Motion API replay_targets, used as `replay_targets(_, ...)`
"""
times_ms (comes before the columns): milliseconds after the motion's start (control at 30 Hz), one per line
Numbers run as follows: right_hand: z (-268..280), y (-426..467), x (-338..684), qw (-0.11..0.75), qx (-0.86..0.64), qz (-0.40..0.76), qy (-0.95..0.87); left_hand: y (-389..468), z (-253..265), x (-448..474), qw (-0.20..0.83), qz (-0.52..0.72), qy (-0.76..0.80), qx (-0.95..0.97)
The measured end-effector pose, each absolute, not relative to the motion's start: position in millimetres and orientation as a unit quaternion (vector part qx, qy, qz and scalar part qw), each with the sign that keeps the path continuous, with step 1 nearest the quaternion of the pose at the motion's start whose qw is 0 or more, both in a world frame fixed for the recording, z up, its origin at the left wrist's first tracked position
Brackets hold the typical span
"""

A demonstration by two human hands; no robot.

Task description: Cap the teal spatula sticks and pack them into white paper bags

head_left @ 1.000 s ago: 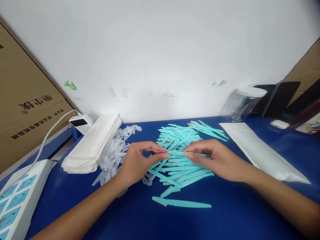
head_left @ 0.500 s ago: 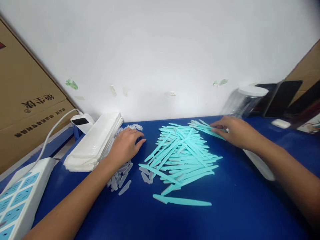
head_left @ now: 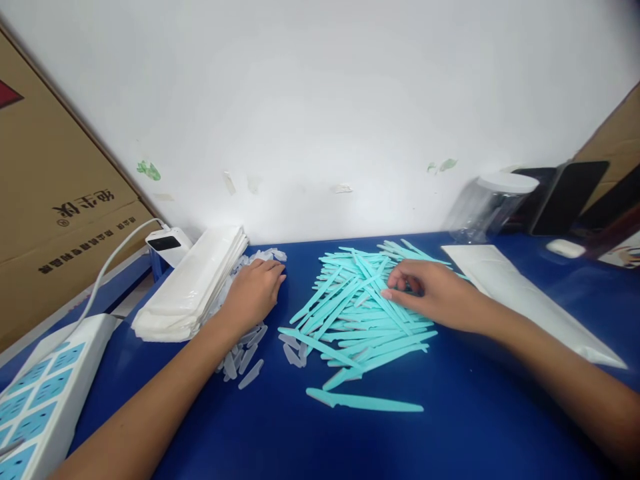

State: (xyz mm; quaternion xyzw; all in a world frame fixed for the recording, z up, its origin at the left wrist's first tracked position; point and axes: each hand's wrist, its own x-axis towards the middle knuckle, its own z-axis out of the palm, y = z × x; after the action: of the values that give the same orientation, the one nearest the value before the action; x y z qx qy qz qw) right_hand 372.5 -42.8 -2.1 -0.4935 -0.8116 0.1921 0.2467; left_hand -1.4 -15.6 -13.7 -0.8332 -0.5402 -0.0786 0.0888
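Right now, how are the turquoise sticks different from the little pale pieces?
The turquoise sticks are long and slim; the pale pieces are much shorter. The sticks are bright blue-green, while the pieces are cloudy whitish. The right hand is at the sticks' pile; the left hand is over the pieces. Both lie in messy heaps on the blue table.

At twelve o'clock I face a plain white wall [head_left: 320, 100] in soft light, marked by ragged green scraps [head_left: 149, 171]. A glossy dark-blue tabletop [head_left: 300, 447] runs up to it. A large brown printed cardboard box [head_left: 75, 153] stands at ten o'clock, more brown cardboard [head_left: 613, 130] at two.
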Motion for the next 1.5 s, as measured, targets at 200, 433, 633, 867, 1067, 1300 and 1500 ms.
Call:
replay_targets(200,1.9,-45.0,373.8,0.225,-0.504,0.205,-0.808,-8.7,-14.1,-11.5,0.106,-0.132,-0.537,-0.826)
replay_targets(433,5.1,-46.1,371.6,0.229,-0.518,0.217,-0.795,3.4,-32.7,-21.7,0.022,-0.082,-0.550,-0.831)
replay_targets(633,10.2,-43.4,375.8,0.262,-0.535,0.171,-0.785,5.3,-28.1,-20.3,0.057,-0.140,-0.506,-0.849)
replay_targets(867,11.2,-41.1,381.0,0.295,-0.521,0.143,-0.788,0.6,-15.4,-18.5,0.006,-0.178,-0.493,-0.852)
replay_targets(1067,7.5,-40.8,383.6,0.310,-0.515,0.148,-0.785,-6.7,-7.7,-10.2,-0.065,-0.209,-0.472,-0.854)
replay_targets(1300,9.1,-40.6,381.8,0.314,-0.507,0.159,-0.787,-6.9,-0.3,-15.5,-0.087,-0.167,-0.502,-0.844)
replay_targets(1500,9.7,-41.7,380.8,0.307,-0.504,0.160,-0.791,-4.8,-6.1,-18.1,-0.063,-0.153,-0.495,-0.853)
